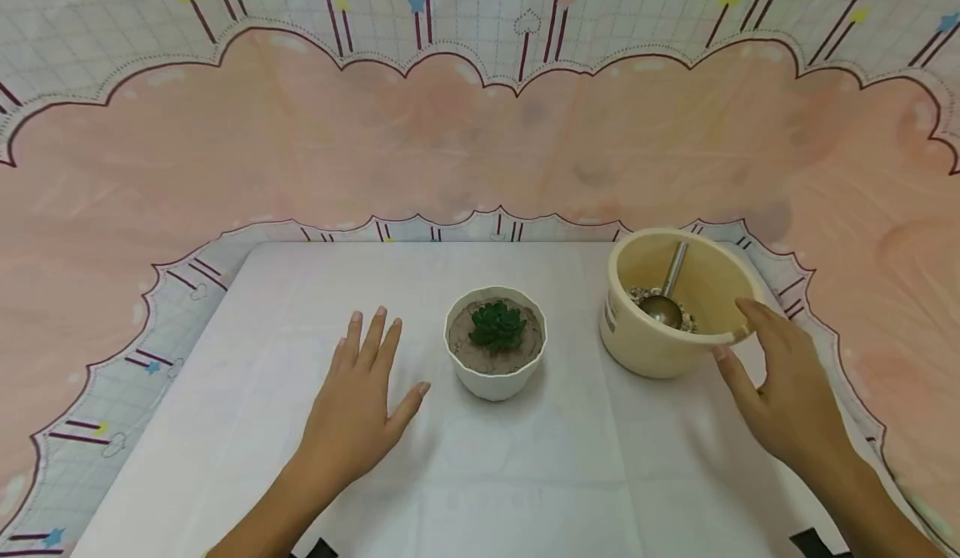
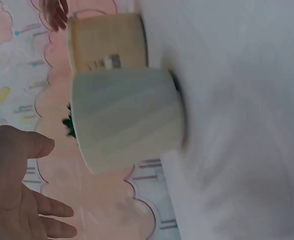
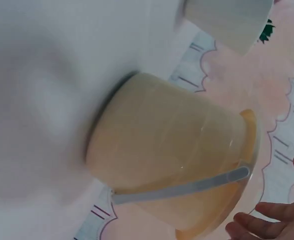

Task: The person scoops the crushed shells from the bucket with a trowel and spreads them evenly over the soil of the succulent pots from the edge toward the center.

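A white fluted pot [image 1: 491, 386] stands mid-table, holding grey-brown soil and a small green succulent [image 1: 497, 326]. To its left my left hand [image 1: 352, 412] hovers with fingers spread, apart from the pot; the left wrist view shows the gap between palm and pot [image 2: 129, 120]. On the right is a cream bucket [image 1: 656, 356] with a metal ladle or scoop [image 1: 662, 311] leaning inside, over small pale stones [image 1: 643, 294]. My right hand [image 1: 795, 395] is at the bucket's near right rim, fingers relaxed and holding nothing; whether they touch the rim, I cannot tell.
A white cloth [image 1: 540, 475] covers the table under both containers. The bucket's grey handle [image 3: 182, 191] hangs down its side in the right wrist view. Beyond the table edge lies a peach and white patterned sheet [image 1: 450, 141].
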Demonstrator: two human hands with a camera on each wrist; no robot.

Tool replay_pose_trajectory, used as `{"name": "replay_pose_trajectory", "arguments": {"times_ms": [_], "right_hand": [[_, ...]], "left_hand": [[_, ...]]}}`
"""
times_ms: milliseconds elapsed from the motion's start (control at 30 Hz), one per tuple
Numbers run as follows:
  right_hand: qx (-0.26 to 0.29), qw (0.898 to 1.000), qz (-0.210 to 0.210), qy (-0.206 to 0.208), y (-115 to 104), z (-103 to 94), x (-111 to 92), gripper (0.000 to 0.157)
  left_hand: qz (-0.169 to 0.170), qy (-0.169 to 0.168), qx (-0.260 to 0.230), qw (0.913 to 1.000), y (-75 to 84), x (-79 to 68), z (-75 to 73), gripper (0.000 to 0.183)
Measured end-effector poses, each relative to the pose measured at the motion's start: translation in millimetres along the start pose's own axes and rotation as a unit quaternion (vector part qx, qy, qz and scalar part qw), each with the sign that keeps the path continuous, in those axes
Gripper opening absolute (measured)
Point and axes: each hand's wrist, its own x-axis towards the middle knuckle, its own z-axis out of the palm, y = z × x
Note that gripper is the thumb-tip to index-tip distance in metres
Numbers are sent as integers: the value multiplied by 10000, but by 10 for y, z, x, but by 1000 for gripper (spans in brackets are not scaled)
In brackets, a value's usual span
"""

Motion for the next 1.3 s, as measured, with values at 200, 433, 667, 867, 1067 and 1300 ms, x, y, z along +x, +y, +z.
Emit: {"name": "replay_pose_trajectory", "arguments": {"times_ms": [200, 433, 667, 867, 1067, 1300], "right_hand": [[402, 9983, 57, 411, -118, -19, 19, 52], [799, 9956, -48, 482, -183, -4, 156, 43], [591, 9960, 557, -367, -161, -53, 555, 47], [66, 9766, 1238, -1756, -60, -48, 979, 69], [-299, 9576, 1363, -2520, 27, 66, 1297, 76], [-409, 9486, 1508, -2753, 101, 208, 1495, 56]], "left_hand": [[881, 296, -1069, 9899, 317, -81, -13, 75], [2223, 517, -2612, 9379, 740, -52, 182, 73], [2423, 286, -3602, 9004, 1191, 212, 505, 75], [1875, 118, -4068, 8940, 1501, 494, 719, 78], [1493, 176, -4262, 8920, 1723, 797, 813, 85], [1007, -13, -4366, 8940, 1886, 1105, 883, 95]]}}
